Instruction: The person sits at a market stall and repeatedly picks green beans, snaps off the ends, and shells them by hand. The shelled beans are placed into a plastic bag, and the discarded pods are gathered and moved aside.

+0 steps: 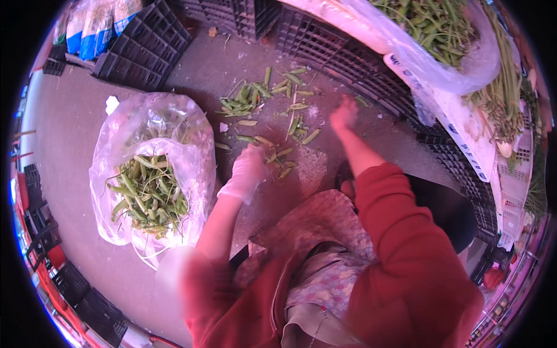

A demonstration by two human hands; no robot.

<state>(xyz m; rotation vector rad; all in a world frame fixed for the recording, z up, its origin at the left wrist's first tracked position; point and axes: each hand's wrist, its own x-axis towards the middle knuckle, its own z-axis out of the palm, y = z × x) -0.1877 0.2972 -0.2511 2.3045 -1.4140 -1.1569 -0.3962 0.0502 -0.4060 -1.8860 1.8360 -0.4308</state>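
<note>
Green pea pods [243, 100] lie scattered in loose clumps on the floor in front of me. My left hand [248, 168], in a thin whitish glove, is down at the near pods; its fingers are blurred and partly lost among them. Bare and smeared by motion, my right hand [344, 113] is low over the floor on the right, close to a single green pod [361, 101]. Whether it holds anything does not show. To the left of my gloved hand stands a clear plastic bag [200, 133], its mouth spread around a heap of pods and stems [148, 194].
Black plastic crates [142, 49] stand at the far left and along the back [342, 58]. On the right, a raised stand carries an open plastic bag [484, 61] of green pods and long green-stemmed vegetables [502, 98]. Blue-and-white packages [93, 35] sit at the upper left.
</note>
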